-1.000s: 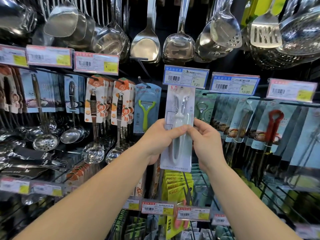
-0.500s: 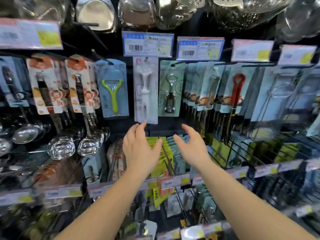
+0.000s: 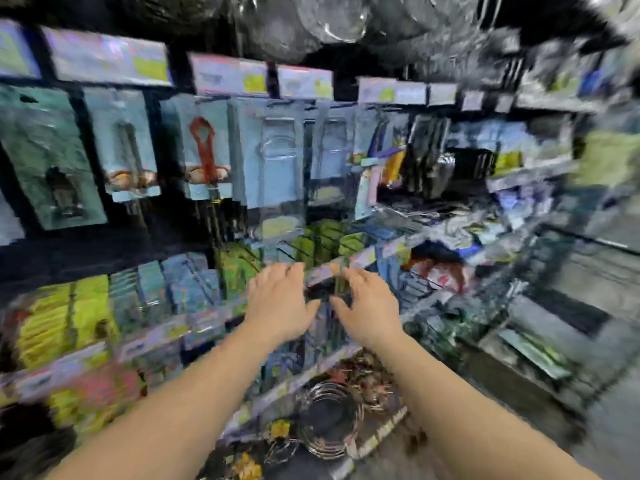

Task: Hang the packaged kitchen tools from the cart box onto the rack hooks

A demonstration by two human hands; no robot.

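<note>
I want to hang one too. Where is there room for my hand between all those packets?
The picture is blurred. A dark gap shows under the red-tool packet, above the yellow packets. Another lies between left hand and right hand. Everywhere else packets hang packed tight.

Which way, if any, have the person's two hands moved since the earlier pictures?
Yes. The left hand and right hand have dropped from the white peeler's hook row, hanging beside the red-handled tool pack, to the lower shelf.

Both arms extended forward, left hand point(image 3: 278, 306) and right hand point(image 3: 370, 308) side by side, palms down, fingers relaxed, holding nothing.
</note>
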